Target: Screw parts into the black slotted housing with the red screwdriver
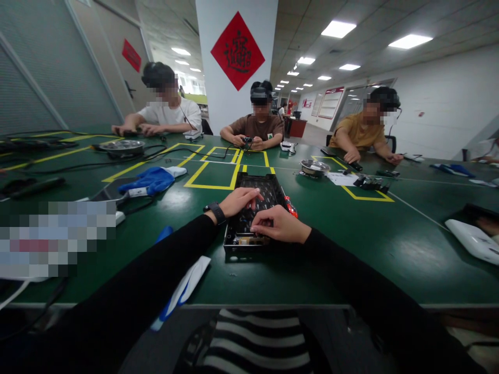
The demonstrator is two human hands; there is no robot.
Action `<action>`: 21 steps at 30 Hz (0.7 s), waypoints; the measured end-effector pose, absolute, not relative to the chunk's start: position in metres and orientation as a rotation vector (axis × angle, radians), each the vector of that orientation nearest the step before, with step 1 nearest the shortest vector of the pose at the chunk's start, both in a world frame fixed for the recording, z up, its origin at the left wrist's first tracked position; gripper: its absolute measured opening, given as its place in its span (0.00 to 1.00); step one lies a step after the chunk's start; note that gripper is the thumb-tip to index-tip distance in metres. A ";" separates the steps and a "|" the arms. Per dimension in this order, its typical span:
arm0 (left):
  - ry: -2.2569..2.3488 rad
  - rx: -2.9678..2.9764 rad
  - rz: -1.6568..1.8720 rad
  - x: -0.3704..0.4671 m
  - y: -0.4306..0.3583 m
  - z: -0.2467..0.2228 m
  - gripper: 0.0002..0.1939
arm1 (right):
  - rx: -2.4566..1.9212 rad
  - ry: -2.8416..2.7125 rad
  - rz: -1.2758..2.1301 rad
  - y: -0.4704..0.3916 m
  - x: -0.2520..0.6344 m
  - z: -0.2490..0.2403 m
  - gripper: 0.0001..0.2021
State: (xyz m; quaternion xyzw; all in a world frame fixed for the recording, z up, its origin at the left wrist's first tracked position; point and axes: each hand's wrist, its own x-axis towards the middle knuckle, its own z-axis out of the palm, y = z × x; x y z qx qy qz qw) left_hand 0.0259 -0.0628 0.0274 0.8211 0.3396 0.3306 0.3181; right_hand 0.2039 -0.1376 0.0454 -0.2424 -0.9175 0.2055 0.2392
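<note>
A long black open tray (229,240) with many small parts inside lies on the green table before me. My left hand (240,201) rests over its left side, palm down, fingers stretched across the tray. Over the near right part is my right hand (278,223), its fingers curled and thumb and fingertips together at the small parts; whatever they pinch is too small to name. A yellowish piece (249,241) sits at the tray's near end. Against the tray's right side lies a red and orange object (290,206), partly hidden.
Blue gloves (150,180) and a blue-and-white strip (187,285) lie to the left. Round metal dishes (121,147) (315,167) stand farther back. A white device (473,240) is at the right. Three people sit across the table with their hands on small objects.
</note>
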 end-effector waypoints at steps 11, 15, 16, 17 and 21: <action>0.884 2.176 0.877 0.027 -0.063 0.027 0.29 | -0.627 -2.528 0.619 -0.136 0.203 0.046 0.12; 0.886 2.167 0.896 0.027 -0.062 0.026 0.28 | -0.615 -2.537 0.656 -0.135 0.203 0.046 0.11; 0.887 2.159 0.907 0.026 -0.061 0.026 0.29 | -0.616 -2.536 0.664 -0.135 0.204 0.046 0.11; 0.887 2.150 0.919 0.026 -0.062 0.026 0.29 | -0.621 -2.534 0.673 -0.136 0.204 0.045 0.12; 0.881 2.132 0.944 0.026 -0.062 0.026 0.29 | -0.663 -2.510 0.708 -0.137 0.203 0.045 0.12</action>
